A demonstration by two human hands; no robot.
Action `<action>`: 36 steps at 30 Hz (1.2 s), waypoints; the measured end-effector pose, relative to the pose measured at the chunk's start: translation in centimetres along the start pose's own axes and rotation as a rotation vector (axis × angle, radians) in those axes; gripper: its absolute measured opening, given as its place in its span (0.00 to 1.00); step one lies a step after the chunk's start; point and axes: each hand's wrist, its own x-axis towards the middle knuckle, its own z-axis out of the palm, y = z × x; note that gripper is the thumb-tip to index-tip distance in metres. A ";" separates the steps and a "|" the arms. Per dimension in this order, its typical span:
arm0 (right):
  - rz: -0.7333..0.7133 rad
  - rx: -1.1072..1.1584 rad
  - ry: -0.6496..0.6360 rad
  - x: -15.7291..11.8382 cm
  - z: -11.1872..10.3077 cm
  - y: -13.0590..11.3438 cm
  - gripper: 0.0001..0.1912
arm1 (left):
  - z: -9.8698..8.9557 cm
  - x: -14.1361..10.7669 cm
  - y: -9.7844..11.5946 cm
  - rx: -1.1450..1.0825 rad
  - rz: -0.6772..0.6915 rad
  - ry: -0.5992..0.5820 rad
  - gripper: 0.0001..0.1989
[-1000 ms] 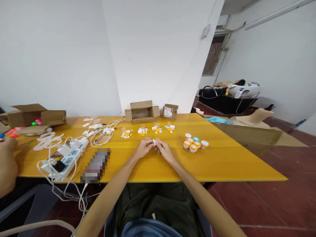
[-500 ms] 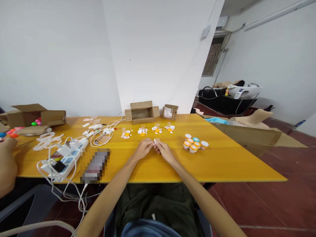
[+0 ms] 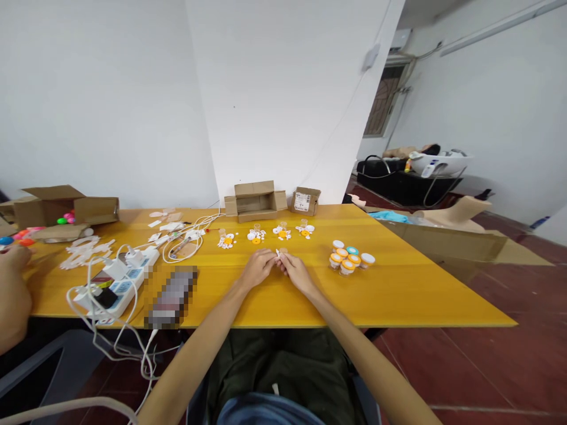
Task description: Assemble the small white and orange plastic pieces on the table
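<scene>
My left hand and my right hand meet over the middle of the table. Between their closed fingertips is a small white piece, too small to name. Beyond them lie groups of small white and orange parts, each with a small clear cup. To the right of my right hand stands a cluster of small clear jars with orange, white and teal lids.
An open cardboard box and a smaller box stand against the wall. On the left are a power strip with cables, a blurred-out phone and another person's hand near colourful balls.
The small white piece tilts slightly differently between my fingertips. Both hands stay in nearly the same place.
</scene>
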 end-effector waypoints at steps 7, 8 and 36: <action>-0.004 -0.056 0.005 0.0 -0.3 -0.1 0.33 | 0.2 -0.1 -0.2 0.065 0.042 0.010 0.19; -0.006 -0.054 0.005 0.0 -0.3 -0.1 0.33 | 0.3 -0.1 -0.2 0.072 0.048 0.009 0.19; -0.045 -0.239 0.251 -0.5 -0.3 -0.6 0.19 | 0.3 -0.4 0.0 0.228 0.039 -0.001 0.12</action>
